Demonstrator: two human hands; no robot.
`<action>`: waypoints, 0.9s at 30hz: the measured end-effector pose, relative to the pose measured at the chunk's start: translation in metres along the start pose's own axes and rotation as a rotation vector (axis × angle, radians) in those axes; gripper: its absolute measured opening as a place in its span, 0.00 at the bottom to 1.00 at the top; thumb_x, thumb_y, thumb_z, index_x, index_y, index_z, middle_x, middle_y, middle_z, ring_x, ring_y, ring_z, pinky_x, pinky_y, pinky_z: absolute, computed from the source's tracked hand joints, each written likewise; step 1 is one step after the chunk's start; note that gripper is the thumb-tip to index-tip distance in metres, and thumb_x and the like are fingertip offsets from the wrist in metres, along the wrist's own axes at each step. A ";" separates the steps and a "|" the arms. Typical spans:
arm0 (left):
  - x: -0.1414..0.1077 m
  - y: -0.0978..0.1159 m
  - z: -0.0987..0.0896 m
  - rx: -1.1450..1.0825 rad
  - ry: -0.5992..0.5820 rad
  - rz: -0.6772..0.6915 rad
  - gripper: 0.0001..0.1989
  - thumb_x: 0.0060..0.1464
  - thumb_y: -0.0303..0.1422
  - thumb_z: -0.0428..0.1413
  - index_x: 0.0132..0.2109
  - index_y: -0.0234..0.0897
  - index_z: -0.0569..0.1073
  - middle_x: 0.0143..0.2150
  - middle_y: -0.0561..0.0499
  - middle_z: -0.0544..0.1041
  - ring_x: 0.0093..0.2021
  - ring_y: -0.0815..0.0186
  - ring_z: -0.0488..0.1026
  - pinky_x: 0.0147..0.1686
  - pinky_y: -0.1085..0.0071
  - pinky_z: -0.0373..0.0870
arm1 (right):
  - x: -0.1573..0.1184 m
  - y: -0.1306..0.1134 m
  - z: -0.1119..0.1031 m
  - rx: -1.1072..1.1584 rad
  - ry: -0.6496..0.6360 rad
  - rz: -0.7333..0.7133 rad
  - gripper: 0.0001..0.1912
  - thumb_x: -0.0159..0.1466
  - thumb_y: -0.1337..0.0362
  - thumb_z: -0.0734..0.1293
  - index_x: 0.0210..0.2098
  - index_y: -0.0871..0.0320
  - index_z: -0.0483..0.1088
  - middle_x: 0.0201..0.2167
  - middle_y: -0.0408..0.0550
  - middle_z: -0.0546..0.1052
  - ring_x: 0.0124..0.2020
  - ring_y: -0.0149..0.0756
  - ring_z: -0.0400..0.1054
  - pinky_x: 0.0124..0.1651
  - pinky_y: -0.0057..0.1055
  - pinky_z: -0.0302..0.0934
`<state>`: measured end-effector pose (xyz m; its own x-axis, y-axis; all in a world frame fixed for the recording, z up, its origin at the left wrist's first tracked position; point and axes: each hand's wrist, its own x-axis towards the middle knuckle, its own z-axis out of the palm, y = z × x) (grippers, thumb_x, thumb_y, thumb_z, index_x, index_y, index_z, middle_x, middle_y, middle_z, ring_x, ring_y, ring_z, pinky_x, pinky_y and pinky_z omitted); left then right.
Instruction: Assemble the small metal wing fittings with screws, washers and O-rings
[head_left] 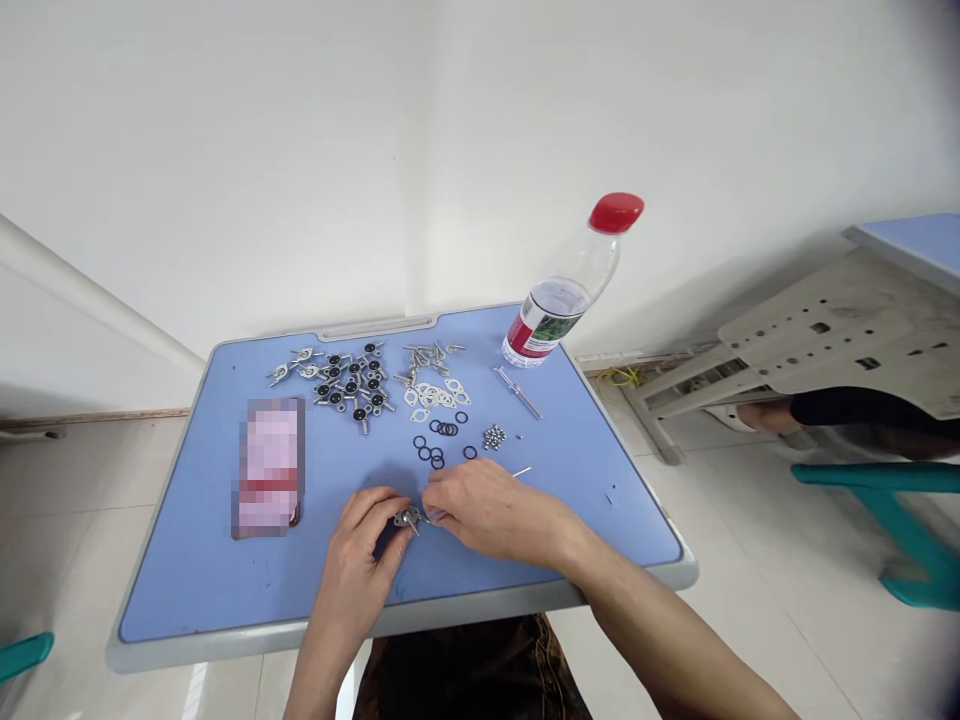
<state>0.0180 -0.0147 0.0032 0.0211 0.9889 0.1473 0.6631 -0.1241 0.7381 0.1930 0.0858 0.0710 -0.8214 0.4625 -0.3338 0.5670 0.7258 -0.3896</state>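
Your left hand (366, 548) pinched a metal part (407, 518). Your right hand (480, 508), fingers bunched, was just beside that part.

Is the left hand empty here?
No: the left hand pinches a small metal part between its thumb and fingers, over the front half of the blue desk.

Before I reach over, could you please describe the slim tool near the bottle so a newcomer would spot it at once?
On the blue desk, find the red-capped bottle near the far right corner. Just in front of its base lies a slim, straight, syringe-like tool, slanting toward the near right. Unlike the clustered metal balls nearby, it is one long piece.
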 end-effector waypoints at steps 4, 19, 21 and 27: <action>-0.001 -0.001 0.000 0.011 0.009 0.025 0.09 0.59 0.30 0.53 0.46 0.42 0.74 0.47 0.49 0.75 0.48 0.63 0.72 0.49 0.66 0.70 | 0.000 0.000 0.001 0.002 0.003 -0.012 0.10 0.66 0.69 0.60 0.34 0.60 0.72 0.35 0.48 0.78 0.33 0.37 0.71 0.29 0.29 0.48; -0.001 0.002 -0.002 0.031 0.014 0.050 0.09 0.58 0.28 0.54 0.45 0.41 0.74 0.47 0.48 0.74 0.47 0.63 0.72 0.47 0.65 0.71 | -0.010 0.008 -0.006 0.049 0.141 0.047 0.06 0.65 0.68 0.62 0.34 0.59 0.71 0.33 0.44 0.77 0.30 0.32 0.68 0.28 0.28 0.47; -0.001 0.001 -0.003 0.035 0.014 0.057 0.10 0.58 0.28 0.54 0.46 0.42 0.74 0.47 0.48 0.74 0.47 0.63 0.72 0.47 0.66 0.71 | -0.009 0.007 -0.006 0.033 0.111 0.046 0.06 0.65 0.65 0.64 0.32 0.59 0.70 0.31 0.44 0.77 0.29 0.32 0.68 0.28 0.29 0.46; -0.002 0.000 -0.003 0.036 0.007 0.054 0.10 0.58 0.28 0.54 0.46 0.43 0.74 0.47 0.48 0.73 0.48 0.63 0.71 0.47 0.65 0.71 | 0.002 -0.002 0.005 -0.042 0.025 0.006 0.07 0.65 0.63 0.65 0.33 0.61 0.71 0.30 0.47 0.77 0.29 0.36 0.70 0.27 0.29 0.45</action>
<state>0.0154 -0.0173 0.0050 0.0529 0.9802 0.1908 0.6876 -0.1744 0.7048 0.1907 0.0832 0.0669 -0.8198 0.4790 -0.3138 0.5689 0.7435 -0.3514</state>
